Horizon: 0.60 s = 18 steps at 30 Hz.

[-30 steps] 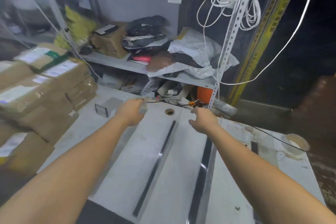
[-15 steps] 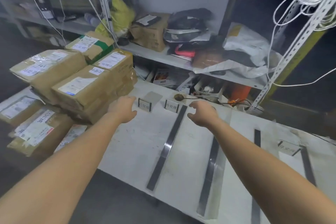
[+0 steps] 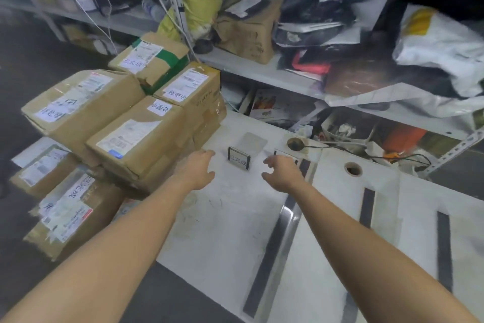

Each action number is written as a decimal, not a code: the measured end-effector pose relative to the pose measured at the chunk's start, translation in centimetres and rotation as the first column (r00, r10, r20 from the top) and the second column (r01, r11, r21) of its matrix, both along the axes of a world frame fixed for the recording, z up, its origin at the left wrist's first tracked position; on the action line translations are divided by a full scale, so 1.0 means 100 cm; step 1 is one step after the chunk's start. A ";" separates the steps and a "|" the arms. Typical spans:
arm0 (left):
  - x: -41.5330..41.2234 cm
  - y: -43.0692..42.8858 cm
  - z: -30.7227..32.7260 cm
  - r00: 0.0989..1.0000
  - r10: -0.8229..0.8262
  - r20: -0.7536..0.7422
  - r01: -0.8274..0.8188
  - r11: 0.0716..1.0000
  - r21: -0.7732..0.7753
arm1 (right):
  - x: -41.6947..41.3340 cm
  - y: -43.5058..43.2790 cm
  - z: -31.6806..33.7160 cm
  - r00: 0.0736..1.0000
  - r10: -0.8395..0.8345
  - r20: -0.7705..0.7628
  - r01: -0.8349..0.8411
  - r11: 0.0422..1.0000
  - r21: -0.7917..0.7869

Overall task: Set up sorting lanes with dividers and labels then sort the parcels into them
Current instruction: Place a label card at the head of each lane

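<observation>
Moved: view and both arms swing left toward the parcel stack (image 3: 146, 123).
Hands: left hand (image 3: 200, 169), right hand (image 3: 281, 172) spread, empty.
Done: dividers (image 3: 275, 252), label stand (image 3: 239, 158) on desk (image 3: 225, 231).
Left: sorting parcels.

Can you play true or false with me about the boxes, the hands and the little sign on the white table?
1. Both hands are empty. True: the left hand and right hand hold nothing.
2. The sign is lying flat. False: it stands upright on the table.
3. The boxes are stacked left of the sign. True.
4. The sign is beside the right hand only. False: it is between both hands.
5. The boxes have no labels. False: white labels are on them.
</observation>
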State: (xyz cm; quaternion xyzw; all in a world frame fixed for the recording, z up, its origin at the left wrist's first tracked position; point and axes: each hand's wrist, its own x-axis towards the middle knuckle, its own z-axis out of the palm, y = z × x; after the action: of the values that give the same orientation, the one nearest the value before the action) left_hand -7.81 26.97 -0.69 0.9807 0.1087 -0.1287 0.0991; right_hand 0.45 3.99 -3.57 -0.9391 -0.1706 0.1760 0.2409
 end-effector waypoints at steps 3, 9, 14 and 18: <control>0.014 0.007 -0.020 1.000 -0.010 -0.016 0.009 0.998 -0.058 | 0.016 0.024 -0.021 0.999 -0.015 -0.037 0.016 1.000 0.005; 0.042 0.028 -0.063 0.996 -0.064 -0.069 0.058 0.994 -0.096 | 0.038 0.071 -0.059 0.963 -0.232 -0.140 0.241 0.969 0.050; 0.063 0.042 -0.084 0.994 -0.100 -0.037 0.092 0.980 -0.176 | 0.040 0.101 -0.078 0.898 -0.420 -0.132 0.432 0.898 0.080; 0.073 0.042 -0.093 0.998 -0.066 -0.011 0.061 0.973 -0.223 | 0.041 0.110 -0.082 0.868 -0.482 -0.118 0.493 0.865 0.097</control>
State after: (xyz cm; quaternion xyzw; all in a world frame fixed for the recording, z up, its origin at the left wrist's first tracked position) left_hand -0.55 31.14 -9.94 0.9652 0.0630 -0.1523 0.2032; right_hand 4.53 14.97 -11.81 -0.9261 0.0728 0.1404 0.3425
